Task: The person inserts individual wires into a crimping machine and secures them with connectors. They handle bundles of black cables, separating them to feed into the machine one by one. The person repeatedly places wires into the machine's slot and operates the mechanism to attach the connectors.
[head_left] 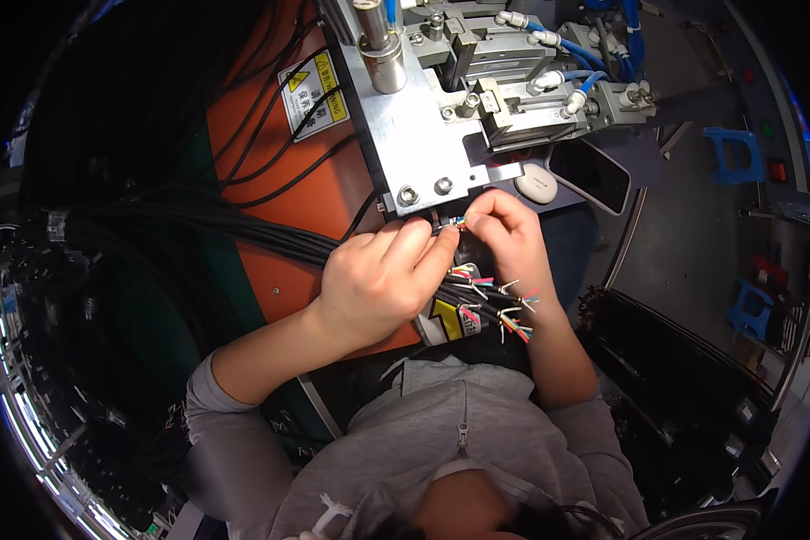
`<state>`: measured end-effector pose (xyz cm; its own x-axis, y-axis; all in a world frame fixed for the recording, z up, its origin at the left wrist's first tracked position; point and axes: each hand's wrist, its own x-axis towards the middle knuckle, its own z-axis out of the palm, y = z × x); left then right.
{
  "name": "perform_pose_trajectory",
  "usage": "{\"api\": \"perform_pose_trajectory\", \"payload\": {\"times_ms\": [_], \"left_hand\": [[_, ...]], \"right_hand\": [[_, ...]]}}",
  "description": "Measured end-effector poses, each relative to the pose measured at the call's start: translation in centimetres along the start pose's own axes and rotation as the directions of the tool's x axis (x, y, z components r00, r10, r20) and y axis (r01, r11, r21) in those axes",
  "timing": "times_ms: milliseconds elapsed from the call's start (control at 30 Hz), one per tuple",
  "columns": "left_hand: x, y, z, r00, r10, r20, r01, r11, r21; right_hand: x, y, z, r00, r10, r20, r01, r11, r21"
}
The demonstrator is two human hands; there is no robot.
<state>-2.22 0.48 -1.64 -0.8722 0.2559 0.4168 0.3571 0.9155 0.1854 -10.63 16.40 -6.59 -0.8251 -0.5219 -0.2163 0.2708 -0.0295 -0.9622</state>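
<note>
My left hand [376, 277] is closed in a pinch at the front edge of a metal fixture plate [405, 135], on what looks like the end of a black cable. Facing it, my right hand [510, 236] pinches thin coloured wires [459, 221] at that cable's end. The fingertips of both hands almost meet and hide part of the wires. Just below lies a bundle of black cables [468, 292], their stripped ends fanned out in red, white, blue and green wires. More black cables [279, 232] run in from the left, passing behind my left hand.
Pneumatic cylinders [522, 112] with blue air hoses stand on the fixture. A white rounded case [536, 183] and a phone-like device [590, 175] lie to its right. The orange base [261, 184] carries a warning label [313, 97]. Blue stools [733, 155] stand on the floor at right.
</note>
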Motion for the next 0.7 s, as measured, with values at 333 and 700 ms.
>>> {"api": "perform_pose_trajectory", "payload": {"times_ms": [333,700], "left_hand": [[0.1,0.1,-0.8,0.997,-0.068,0.036,0.066,0.997,0.036],[-0.3,0.3,-1.6,0.988,-0.129,0.086,0.122,0.990,0.075]], "right_hand": [[-0.5,-0.7,0.7,0.978,-0.193,-0.077,0.159,0.934,-0.319],[-0.1,-2.4,-0.5,0.647,-0.592,0.481,0.718,0.685,-0.124]]}}
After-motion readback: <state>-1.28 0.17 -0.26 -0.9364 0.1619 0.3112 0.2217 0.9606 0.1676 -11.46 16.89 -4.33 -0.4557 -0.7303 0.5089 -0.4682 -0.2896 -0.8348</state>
